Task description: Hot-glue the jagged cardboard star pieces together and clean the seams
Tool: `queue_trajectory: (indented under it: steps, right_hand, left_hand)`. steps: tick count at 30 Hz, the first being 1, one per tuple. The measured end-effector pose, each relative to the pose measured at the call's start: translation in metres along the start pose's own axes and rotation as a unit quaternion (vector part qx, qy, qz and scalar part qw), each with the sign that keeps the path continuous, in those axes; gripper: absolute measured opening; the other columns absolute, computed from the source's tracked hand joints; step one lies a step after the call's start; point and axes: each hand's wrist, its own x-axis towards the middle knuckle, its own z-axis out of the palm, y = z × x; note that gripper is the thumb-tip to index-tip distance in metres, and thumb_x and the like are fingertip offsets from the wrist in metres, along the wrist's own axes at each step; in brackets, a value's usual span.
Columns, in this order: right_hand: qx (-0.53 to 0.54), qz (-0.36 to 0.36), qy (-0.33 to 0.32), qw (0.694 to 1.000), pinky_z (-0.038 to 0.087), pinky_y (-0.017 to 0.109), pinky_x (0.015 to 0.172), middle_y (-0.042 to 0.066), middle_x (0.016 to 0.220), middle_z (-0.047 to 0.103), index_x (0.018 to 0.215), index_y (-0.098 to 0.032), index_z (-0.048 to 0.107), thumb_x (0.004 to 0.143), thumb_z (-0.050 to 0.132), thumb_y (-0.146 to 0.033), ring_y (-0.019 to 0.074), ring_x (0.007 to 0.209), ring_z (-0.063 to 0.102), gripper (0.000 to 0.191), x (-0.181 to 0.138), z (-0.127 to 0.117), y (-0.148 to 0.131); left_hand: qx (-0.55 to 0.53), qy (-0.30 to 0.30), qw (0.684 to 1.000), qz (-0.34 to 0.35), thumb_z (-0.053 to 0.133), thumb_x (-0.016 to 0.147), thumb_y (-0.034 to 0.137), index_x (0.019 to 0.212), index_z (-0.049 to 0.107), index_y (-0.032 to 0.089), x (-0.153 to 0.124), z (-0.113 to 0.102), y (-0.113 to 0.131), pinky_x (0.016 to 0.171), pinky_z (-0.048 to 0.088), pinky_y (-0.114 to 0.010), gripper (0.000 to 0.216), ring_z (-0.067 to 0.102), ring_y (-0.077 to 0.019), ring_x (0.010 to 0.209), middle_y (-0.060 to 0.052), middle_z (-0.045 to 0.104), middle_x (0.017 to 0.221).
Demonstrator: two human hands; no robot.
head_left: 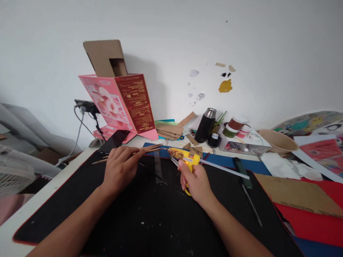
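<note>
Between the fingers of my left hand [122,167] are thin strips of brown cardboard [153,147], held sideways above the black mat, with their ends poking out on both sides. My right hand [197,180] is wrapped round the handle of a yellow hot glue gun [191,161]. An orange light glows on the gun's side, and brown residue crusts its front. Its nozzle points left, close to the cardboard's right end; whether they touch I cannot tell. A pale glue stick [225,169] sticks out of the back of the gun. A clear ruler [158,167] lies behind, between my hands.
The black mat [150,221] covers the desk's front. A pink box [118,103], black flask [205,125] and paint jars [235,125] stand along the wall. At right lie a green-handled tool [243,173], a dark pen-like stick [252,203] and a cardboard sheet [300,194]. A phone [114,141] lies left.
</note>
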Motion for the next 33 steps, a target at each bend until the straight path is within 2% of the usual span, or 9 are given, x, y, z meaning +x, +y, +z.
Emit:
queue_trajectory:
  steps: [33]
  right_hand:
    - [-0.009,0.001,-0.005,1.0,0.038,0.025,0.042,-0.004,0.036,0.048,0.067,-0.023,0.06,0.087,0.059,-0.09,0.0136,0.034,0.049,0.07,0.0006,-0.0001,0.0]
  left_hand:
    - [0.009,0.007,1.0,0.019,0.063,0.1,0.008,0.125,0.073,0.023,0.0013,0.0004,-0.0003,0.078,0.043,-0.038,0.031,0.064,-0.0239,0.092,-0.004,0.078,0.101]
